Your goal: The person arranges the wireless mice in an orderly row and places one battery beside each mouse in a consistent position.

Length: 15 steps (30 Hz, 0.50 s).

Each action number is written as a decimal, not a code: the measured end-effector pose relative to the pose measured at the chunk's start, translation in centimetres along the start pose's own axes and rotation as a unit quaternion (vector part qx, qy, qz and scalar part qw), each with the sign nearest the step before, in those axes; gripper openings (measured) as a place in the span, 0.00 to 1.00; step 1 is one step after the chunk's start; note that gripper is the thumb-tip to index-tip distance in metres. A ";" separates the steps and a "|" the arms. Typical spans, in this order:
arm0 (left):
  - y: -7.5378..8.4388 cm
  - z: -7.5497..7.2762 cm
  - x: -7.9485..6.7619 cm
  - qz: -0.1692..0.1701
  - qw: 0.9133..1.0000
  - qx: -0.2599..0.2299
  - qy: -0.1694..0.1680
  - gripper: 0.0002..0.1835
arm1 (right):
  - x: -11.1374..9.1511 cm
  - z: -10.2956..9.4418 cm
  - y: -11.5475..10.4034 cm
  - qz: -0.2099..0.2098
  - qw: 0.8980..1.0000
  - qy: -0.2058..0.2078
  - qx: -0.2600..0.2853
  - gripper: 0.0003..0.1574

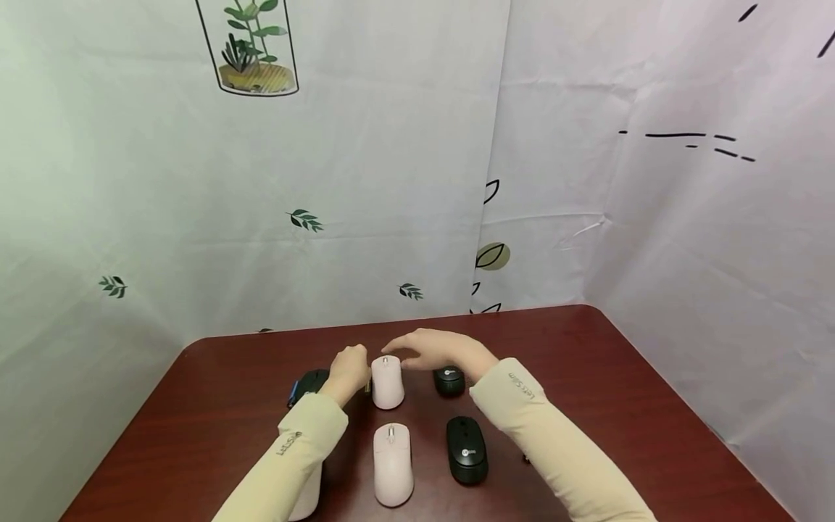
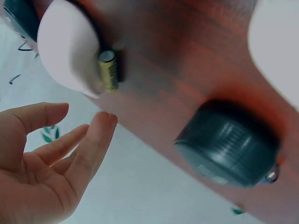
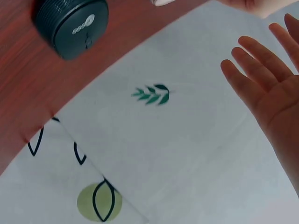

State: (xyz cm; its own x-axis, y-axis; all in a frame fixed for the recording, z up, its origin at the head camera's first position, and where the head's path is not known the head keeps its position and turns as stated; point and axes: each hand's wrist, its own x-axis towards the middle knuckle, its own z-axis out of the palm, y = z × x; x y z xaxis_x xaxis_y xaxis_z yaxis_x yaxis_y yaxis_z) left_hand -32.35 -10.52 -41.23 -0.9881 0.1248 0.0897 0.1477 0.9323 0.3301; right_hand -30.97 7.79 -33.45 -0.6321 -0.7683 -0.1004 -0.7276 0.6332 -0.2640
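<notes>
My left hand point(image 1: 348, 375) is just left of a white computer mouse point(image 1: 388, 382) in the back row. In the left wrist view this hand point(image 2: 56, 163) has thumb and fingers apart, with nothing between them. A yellow battery point(image 2: 109, 72) touches or nearly touches the side of the white mouse point(image 2: 65, 46). My right hand point(image 1: 438, 348) hovers over the mouse's far right end, fingers extended. In the right wrist view the right hand point(image 3: 275, 84) shows straight fingers and holds nothing.
Black mice point(image 1: 449, 380) point(image 1: 467, 451) stand to the right, another black mouse point(image 1: 312, 382) to the left, with a blue item point(image 1: 293, 394) beside it. White mice point(image 1: 393, 465) point(image 1: 308, 499) lie nearer, one partly behind the left sleeve. A patterned curtain point(image 1: 391, 181) hangs behind the reddish-brown table point(image 1: 554, 341).
</notes>
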 end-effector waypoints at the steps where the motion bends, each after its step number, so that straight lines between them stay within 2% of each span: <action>1: 0.2 -0.2 -0.1 0.009 1.000 0.006 0.006 0.08 | -0.4 -0.1 0.1 -0.004 1.000 0.010 0.007 0.24; 3: 0.6 -0.6 -0.4 0.031 0.999 0.020 0.021 0.07 | -1.2 -0.4 0.3 -0.010 0.999 0.033 0.013 0.23; 7: 2.0 -0.8 -1.0 0.088 0.993 0.039 0.072 0.04 | -3.0 -0.9 0.9 -0.016 0.995 0.093 0.017 0.19; 11: 4.3 -0.7 -2.0 0.154 0.979 0.048 0.126 0.04 | -5.0 -1.2 1.6 -0.017 0.987 0.162 0.006 0.16; 15: 7.3 -0.4 -3.3 0.224 0.963 0.032 0.146 0.03 | -6.6 -1.1 2.9 -0.003 0.976 0.216 0.006 0.14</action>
State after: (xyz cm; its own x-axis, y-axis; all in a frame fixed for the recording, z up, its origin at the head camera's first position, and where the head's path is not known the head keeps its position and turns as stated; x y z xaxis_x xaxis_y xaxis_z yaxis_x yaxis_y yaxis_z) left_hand -27.97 -4.28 -38.75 -0.7710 0.4267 0.4727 0.5435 0.8278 0.1392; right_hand -29.19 14.82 -32.49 -0.6828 -0.6590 0.3154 -0.7305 0.6251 -0.2751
